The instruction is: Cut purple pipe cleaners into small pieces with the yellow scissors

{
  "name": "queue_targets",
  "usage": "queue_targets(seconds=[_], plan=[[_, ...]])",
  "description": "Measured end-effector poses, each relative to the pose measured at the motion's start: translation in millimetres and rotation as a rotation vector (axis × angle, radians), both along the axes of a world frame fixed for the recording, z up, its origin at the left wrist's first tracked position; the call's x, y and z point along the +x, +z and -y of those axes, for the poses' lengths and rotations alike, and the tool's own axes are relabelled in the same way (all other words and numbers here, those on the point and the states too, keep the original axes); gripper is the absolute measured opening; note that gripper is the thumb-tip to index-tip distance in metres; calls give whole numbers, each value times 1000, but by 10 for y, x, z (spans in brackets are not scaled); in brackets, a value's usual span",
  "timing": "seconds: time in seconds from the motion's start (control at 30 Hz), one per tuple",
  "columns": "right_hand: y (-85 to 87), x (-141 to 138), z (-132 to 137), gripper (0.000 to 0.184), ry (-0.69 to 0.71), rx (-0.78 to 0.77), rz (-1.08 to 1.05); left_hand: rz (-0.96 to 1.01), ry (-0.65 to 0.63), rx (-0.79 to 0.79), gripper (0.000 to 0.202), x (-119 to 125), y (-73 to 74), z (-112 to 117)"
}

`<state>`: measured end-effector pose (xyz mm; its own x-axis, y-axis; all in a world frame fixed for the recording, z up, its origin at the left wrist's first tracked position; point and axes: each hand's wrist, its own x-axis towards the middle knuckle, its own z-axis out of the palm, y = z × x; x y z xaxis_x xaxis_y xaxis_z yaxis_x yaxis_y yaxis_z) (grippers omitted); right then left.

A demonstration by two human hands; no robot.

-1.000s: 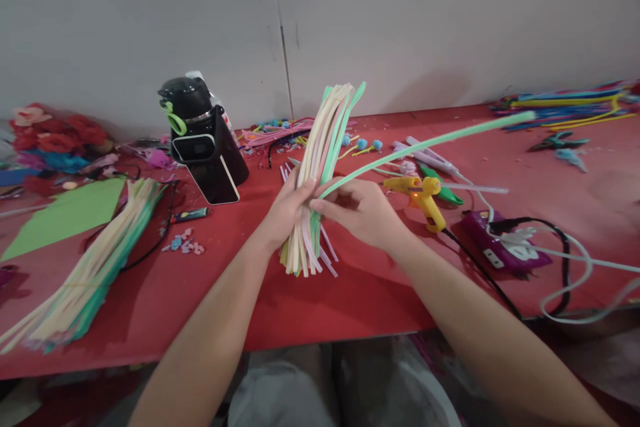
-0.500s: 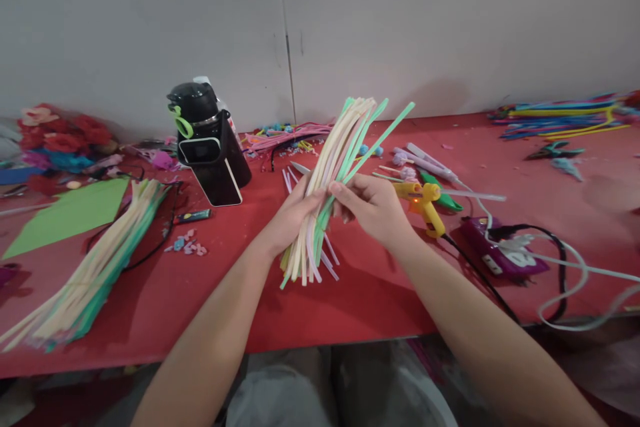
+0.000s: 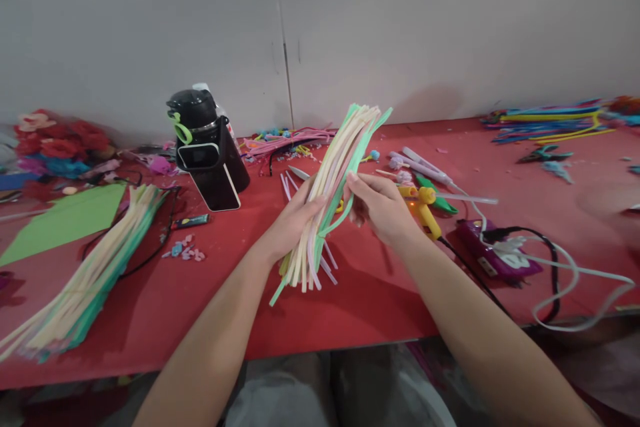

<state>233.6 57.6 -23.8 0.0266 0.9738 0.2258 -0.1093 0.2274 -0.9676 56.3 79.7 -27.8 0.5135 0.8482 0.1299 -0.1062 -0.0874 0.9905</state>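
A bundle of pipe cleaners in cream, pale purple and green slants upward in front of me, above the red table. My left hand is closed round its middle from the left. With thumb and fingers pinched, my right hand grips a green pipe cleaner on the bundle's right side; that strand bows outward, and its lower end sticks out at the bottom left. The right fingertips are partly hidden behind the thumb. Some purple strands show below and behind the bundle.
At left lie a second pipe cleaner bundle and green paper. A black bottle stands behind a phone-like device. To the right are a yellow glue gun, a purple power strip with cables, pliers and blue-yellow pipe cleaners.
The green strand that stuck out at the upper right now lies lower and bows outward in my right hand. Its bottom end reaches further down to the left. My view has tilted slightly upward.
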Motion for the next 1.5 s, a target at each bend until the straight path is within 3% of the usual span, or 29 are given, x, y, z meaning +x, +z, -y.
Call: queue_targets(seconds=[0.3, 0.63, 1.23, 1.5], plan=[[100, 25, 3, 53, -22, -94, -156, -25, 8, 49, 55, 5, 31, 12], [128, 48, 13, 38, 60, -164, -253, -30, 26, 121, 56, 5, -43, -21], [128, 29, 25, 42, 75, -92, -302, -19, 20, 128, 60, -16, -62, -64], [148, 41, 25, 40, 154, -85, -369, -56, -17, 115, 60, -17, -33, -42]])
